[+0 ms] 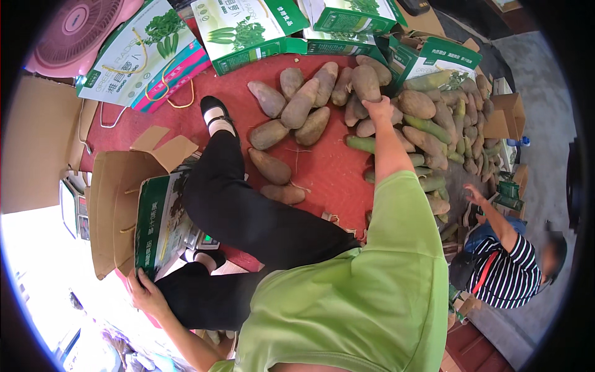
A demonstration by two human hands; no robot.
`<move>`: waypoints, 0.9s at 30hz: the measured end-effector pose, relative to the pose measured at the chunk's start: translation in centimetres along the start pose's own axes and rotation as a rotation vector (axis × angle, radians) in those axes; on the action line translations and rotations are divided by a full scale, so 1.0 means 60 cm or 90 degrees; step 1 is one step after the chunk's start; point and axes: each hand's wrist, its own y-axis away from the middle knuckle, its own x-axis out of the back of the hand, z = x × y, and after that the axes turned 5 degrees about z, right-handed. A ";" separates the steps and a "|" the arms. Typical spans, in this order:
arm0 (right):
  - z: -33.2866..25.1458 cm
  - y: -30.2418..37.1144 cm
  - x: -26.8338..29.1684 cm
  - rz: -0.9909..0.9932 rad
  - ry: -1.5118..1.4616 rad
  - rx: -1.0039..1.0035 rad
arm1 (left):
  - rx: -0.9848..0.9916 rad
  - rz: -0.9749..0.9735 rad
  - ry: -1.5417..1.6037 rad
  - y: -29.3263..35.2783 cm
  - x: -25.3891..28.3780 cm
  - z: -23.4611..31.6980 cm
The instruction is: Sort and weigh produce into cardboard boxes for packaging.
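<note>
My right hand (379,110) reaches out over the red floor covering. Its fingers are closed round the near end of a mud-coated radish (365,82), beside a large heap of radishes. My left hand (147,296) grips the near edge of an open cardboard carton (111,208) with green printing, which stands between my legs. Its flaps are up, and I cannot see what lies inside. A metal scale (197,239) with a lit green display shows partly by the carton. Several loose muddy radishes (302,102) lie ahead of my feet.
Green radishes (429,128) mix with muddy ones in the heap at right. Printed cartons (248,31) line the far side, with a pink fan (77,31) at far left. A person in a striped shirt (508,273) is at right, one arm reaching toward the heap.
</note>
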 end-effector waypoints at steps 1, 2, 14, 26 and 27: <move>0.014 -0.014 -0.017 0.021 -0.059 0.010 | 0.000 0.000 0.002 -0.001 -0.003 -0.001; 0.029 -0.029 -0.031 0.043 -0.119 0.019 | 0.001 -0.002 0.002 -0.002 -0.006 -0.003; 0.042 0.020 -0.031 -0.139 -0.467 -0.214 | 0.011 -0.012 0.043 -0.006 -0.002 0.006; 0.002 0.197 0.017 -0.470 -0.609 -0.187 | 0.010 -0.009 0.064 -0.004 0.018 0.001; -0.013 0.212 0.029 -0.495 -0.586 -0.121 | -0.005 -0.009 0.068 -0.006 0.017 0.003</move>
